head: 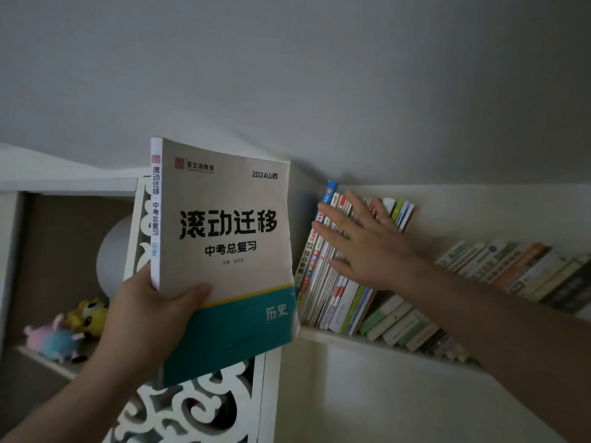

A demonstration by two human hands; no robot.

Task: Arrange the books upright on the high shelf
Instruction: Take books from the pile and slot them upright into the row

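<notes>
Plush toys (68, 330) leftward, carved white screen (192, 407) beneath workbook (224, 251).

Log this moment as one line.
left hand: holds workbook | right hand: flat against shelved books | workbook: not yet shelved

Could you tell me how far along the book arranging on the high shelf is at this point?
Partly done. A row of books already stands on the high shelf, leaning slightly, with the right hand pressed flat against the spines. In hand: the left hand grips a grey and teal workbook, held up left of the row, not yet shelved. Left to do: slot it in, and straighten the smaller books further right, which lean heavily.
</notes>
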